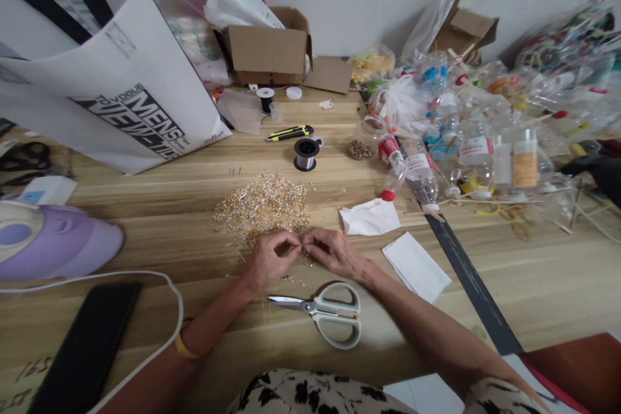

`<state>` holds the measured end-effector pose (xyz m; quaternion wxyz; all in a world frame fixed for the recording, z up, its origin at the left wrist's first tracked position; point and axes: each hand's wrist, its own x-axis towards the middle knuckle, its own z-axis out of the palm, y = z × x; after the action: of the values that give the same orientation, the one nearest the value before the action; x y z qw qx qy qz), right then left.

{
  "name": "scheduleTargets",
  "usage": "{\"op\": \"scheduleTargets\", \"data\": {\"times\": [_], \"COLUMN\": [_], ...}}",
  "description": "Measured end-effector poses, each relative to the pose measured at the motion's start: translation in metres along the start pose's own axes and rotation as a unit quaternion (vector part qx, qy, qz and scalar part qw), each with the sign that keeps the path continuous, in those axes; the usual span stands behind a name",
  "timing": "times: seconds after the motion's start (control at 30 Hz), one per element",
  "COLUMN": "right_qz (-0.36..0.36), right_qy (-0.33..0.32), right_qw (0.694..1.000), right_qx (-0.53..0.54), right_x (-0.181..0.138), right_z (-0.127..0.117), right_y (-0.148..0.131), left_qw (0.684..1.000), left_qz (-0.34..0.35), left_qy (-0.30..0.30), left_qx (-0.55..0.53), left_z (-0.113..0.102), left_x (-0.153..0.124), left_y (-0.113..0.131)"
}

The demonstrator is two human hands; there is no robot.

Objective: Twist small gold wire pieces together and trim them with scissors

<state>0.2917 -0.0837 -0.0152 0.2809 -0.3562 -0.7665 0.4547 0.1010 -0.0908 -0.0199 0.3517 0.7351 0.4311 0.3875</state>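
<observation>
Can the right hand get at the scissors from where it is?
Likely yes: the scissors lie just on the near side of the right hand, handles uncovered. But its fingertips meet the left hand's; anything pinched there is too small to make out.

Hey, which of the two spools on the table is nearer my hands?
The black-ended spool wound with silvery wire, just beyond the gold-and-silver pile. The other spool, white-ended with dark thread, stands farther back, near the cardboard box.

left hand (272,255), right hand (336,252) both pinched; fingertips (295,245) nearly meeting; forearms (417,314) angled inward
</observation>
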Motion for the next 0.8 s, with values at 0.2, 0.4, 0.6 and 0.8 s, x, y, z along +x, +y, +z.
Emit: {"op": "scheduleTargets", "data": {"times": [0.2,0.4,0.6,0.8], "right_qz": [0.038,0.059,0.054,0.059], "right_qy": [-0.011,-0.005,0.006,0.01], "right_qw": [0.997,0.988,0.987,0.985], "right_qx": [0.069,0.14,0.154,0.16], "right_x": [0.001,0.003,0.003,0.002], "right_z": [-0.001,0.0,0.003,0.004], "right_y": [-0.001,-0.002,-0.001,0.001], "left_qw": [0.999,0.986,0.974,0.965], "left_qz": [0.006,0.117,0.151,0.168], "left_qy": [0.023,0.044,0.047,0.067], "left_qx": [0.037,0.107,0.161,0.191], "left_z": [0.0,-0.004,-0.005,-0.005], "left_x": [0.0,-0.001,-0.001,-0.003], "left_y": [0.005,0.017,0.018,0.016]}}
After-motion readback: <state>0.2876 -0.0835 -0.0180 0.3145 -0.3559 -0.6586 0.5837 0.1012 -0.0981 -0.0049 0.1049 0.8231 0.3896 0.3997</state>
